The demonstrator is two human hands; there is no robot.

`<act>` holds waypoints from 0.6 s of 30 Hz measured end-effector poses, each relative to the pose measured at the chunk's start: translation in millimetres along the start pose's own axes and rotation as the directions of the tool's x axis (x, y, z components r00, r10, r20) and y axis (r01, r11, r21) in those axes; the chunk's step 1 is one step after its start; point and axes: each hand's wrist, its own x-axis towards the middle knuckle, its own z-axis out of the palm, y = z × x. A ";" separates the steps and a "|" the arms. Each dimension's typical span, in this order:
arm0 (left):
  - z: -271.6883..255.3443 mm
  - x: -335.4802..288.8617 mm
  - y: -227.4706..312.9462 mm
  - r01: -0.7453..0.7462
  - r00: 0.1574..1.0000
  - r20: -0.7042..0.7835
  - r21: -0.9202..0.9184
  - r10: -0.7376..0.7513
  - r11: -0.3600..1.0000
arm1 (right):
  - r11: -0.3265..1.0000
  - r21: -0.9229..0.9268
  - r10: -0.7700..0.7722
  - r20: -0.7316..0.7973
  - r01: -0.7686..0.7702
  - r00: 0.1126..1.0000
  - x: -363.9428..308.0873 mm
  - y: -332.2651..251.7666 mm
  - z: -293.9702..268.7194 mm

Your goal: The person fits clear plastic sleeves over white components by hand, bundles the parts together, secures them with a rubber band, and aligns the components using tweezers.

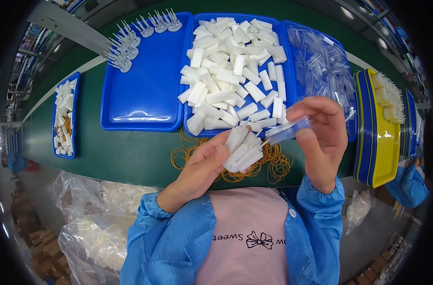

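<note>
Fingers (215, 153) of the left hand (197, 173) are wrapped around a bundle of white plastic pieces (242, 151), clamped on it, with the pieces fanning up and to the right out of the grip. Right hand (321, 137): thumb and fingers pinched together on 1 clear plastic cap (287, 130), held level, its open end facing the bundle. A thin pin tip shows between bundle and cap; whether it touches the cap cannot be told. Both hands are above the near edge of the green tabletop (131, 152), over a loose heap of yellow rubber bands (273, 164).

Behind the hands, 3 blue trays side by side:
- middle tray (192, 71), heaped with white plastic pieces, just behind the bundle;
- left tray (145, 90), mostly bare, with a row of pin-topped white parts (131, 42) along its far left corner;
- right tray (342, 52), holding clear caps.

Far right: stack of yellow and blue trays (382, 142) on edge. Far left: 1 small blue tray (76, 114) with white bits. Lower left, below the tabletop: clear bags (93, 213) of white parts. Another person's blue sleeve (409, 183) shows at the right rim.
</note>
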 end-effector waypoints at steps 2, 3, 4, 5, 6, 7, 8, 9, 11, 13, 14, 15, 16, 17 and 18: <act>-2.4 1.3 -0.6 0.053 0.998 0.014 -0.004 -0.053 0.999 | 1.000 -0.011 0.014 0.015 -0.014 1.000 0.4 2.3 -0.9; -4.8 1.3 -2.6 0.042 0.998 0.043 -0.040 -0.041 0.998 | 0.999 -0.022 0.025 0.029 -0.024 0.999 0.2 3.2 -1.2; -6.0 1.3 -3.7 0.033 0.997 0.071 -0.077 -0.027 0.997 | 0.999 -0.021 0.027 0.027 -0.027 0.999 0.4 4.5 -0.8; -3.6 1.6 -3.5 0.036 0.997 0.071 -0.077 -0.030 0.996 | 0.999 -0.040 0.033 0.064 -0.030 0.997 0.9 5.9 0.7; 0.1 2.0 -3.9 -0.009 1.000 0.029 -0.001 0.009 1.000 | 0.998 -0.060 0.040 0.101 -0.034 0.994 0.6 7.2 2.2; 2.4 2.5 -4.6 -0.052 0.999 -0.010 0.076 0.052 0.996 | 0.998 -0.059 0.044 0.099 -0.038 0.994 0.1 8.0 3.3; 2.5 2.8 -5.8 -0.047 0.999 -0.010 0.075 0.048 0.996 | 0.998 -0.053 0.048 0.123 -0.042 0.991 -0.4 8.5 4.3; 2.2 3.2 -6.9 -0.045 0.999 -0.009 0.081 0.046 0.996 | 0.998 -0.046 0.051 0.149 -0.045 0.988 -0.6 8.9 5.8; 3.2 3.5 -7.4 -0.040 0.999 -0.009 0.087 0.041 0.995 | 0.998 -0.031 0.049 0.122 -0.045 0.991 -1.1 8.6 5.9; 5.6 3.9 -5.3 0.006 0.998 -0.065 0.064 -0.002 0.998 | 0.997 -0.025 0.079 0.163 -0.076 0.984 -0.8 10.0 0.9; 5.3 3.9 -5.1 0.007 0.998 -0.066 0.064 -0.003 0.998 | 0.997 -0.025 0.080 0.162 -0.077 0.983 -0.9 10.4 1.1; 5.3 4.0 -4.7 0.013 0.998 -0.061 0.033 -0.011 0.999 | 0.995 -0.006 0.098 0.150 -0.098 0.984 -1.2 9.9 0.9; 5.4 4.3 -4.3 0.018 0.998 -0.057 0.003 -0.018 1.000 | 0.993 0.012 0.117 0.139 -0.119 0.983 -1.5 9.4 0.8; 5.2 5.0 -4.3 0.020 0.998 -0.055 0.002 -0.020 1.000 | 0.993 0.011 0.118 0.137 -0.120 0.984 -2.1 8.4 0.9; 4.2 5.3 -5.1 0.023 0.998 -0.050 -0.014 -0.024 1.000 | 0.997 -0.031 0.074 0.143 -0.070 0.987 -3.4 7.6 1.9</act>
